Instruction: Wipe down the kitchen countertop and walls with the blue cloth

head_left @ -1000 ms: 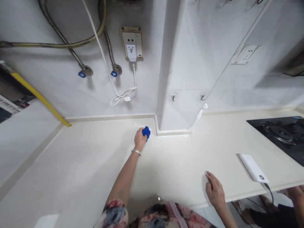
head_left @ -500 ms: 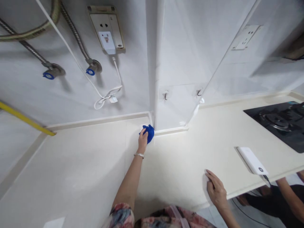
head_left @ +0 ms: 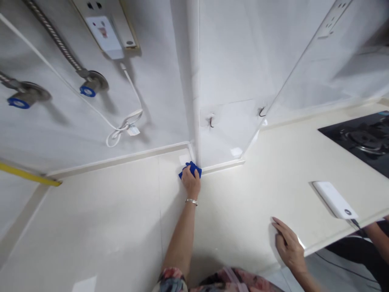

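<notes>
Grip (head_left: 191, 182) on cloth (head_left: 195, 166), plug label (head_left: 103, 32) illegible

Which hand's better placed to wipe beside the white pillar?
Likely the left hand: it holds the crumpled blue cloth beside that pillar; the right hand rests farther off on the cream countertop.

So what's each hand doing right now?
Left hand: closed on a crumpled bright-blue cloth.
Right hand: open, holding nothing visible, resting on the smooth cream-coloured countertop.

Pale glossy walls (head_left: 158, 101) carry power sockets (head_left: 334, 20) and two blue-handled valves (head_left: 93, 85).
</notes>
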`<action>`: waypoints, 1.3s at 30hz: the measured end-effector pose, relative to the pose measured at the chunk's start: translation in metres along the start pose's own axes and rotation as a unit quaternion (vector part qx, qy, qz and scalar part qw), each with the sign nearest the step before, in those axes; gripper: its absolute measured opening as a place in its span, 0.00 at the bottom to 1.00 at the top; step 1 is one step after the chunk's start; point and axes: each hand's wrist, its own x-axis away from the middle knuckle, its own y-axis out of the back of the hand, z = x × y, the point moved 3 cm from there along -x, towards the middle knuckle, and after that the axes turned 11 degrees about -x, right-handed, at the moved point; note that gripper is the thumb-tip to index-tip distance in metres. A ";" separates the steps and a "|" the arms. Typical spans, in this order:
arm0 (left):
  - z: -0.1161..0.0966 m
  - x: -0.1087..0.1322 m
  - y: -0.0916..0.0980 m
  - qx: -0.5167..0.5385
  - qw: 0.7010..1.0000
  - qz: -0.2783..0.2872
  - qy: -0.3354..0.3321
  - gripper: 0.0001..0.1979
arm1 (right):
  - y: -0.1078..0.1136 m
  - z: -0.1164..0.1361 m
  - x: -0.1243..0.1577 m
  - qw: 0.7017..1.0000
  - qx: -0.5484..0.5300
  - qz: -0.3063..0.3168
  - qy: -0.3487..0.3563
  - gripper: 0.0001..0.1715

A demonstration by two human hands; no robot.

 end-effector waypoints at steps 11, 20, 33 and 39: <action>-0.016 -0.073 0.009 -0.098 0.988 0.098 0.071 0.18 | 0.001 0.005 -0.003 0.998 0.050 0.033 0.001 0.19; -0.033 -0.148 -0.002 -0.197 0.974 0.090 0.063 0.19 | 0.002 -0.008 -0.002 0.992 0.090 0.065 0.058 0.18; -0.019 -0.117 0.008 -0.226 0.970 0.080 -0.046 0.18 | -0.003 -0.019 -0.006 0.991 0.060 0.063 0.099 0.16; 0.000 -0.032 0.020 -0.216 0.970 0.066 -0.095 0.15 | -0.008 -0.020 -0.008 0.994 0.051 0.031 0.088 0.18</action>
